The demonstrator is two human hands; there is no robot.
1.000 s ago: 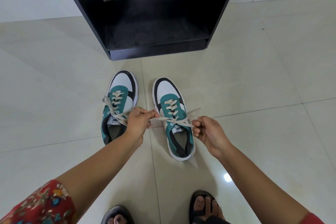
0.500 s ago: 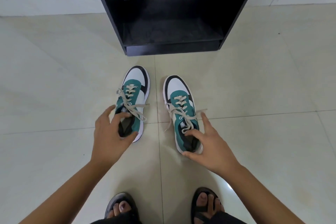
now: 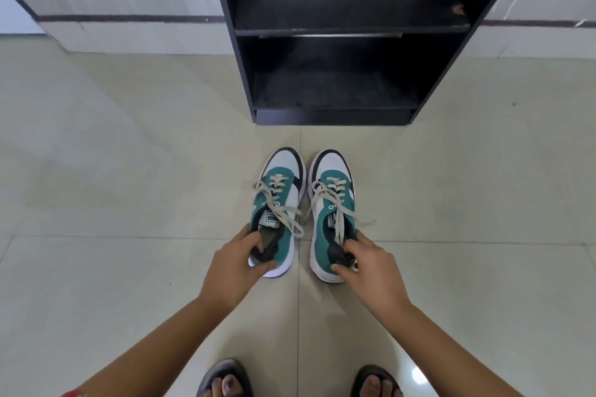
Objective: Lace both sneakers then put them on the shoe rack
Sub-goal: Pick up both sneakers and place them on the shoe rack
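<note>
Two teal, white and black sneakers stand side by side on the floor, toes toward the rack, both laced with beige laces tied in loose bows. My left hand [image 3: 233,267] grips the heel collar of the left sneaker [image 3: 279,203], thumb inside the opening. My right hand [image 3: 367,267] grips the heel of the right sneaker [image 3: 332,203] the same way. The black shoe rack [image 3: 335,116] stands just beyond the toes, with two open shelves that hold nothing.
Pale tiled floor [image 3: 129,203] spreads on both sides. A white wall base with a dark stripe [image 3: 129,18] runs behind the rack. My feet in dark sandals [image 3: 225,380] show at the bottom edge.
Both hands let go of the right sneaker's laces, dropped to the heels and closed on one sneaker each. The sneakers now sit closer together and straighter, nearer the rack.
</note>
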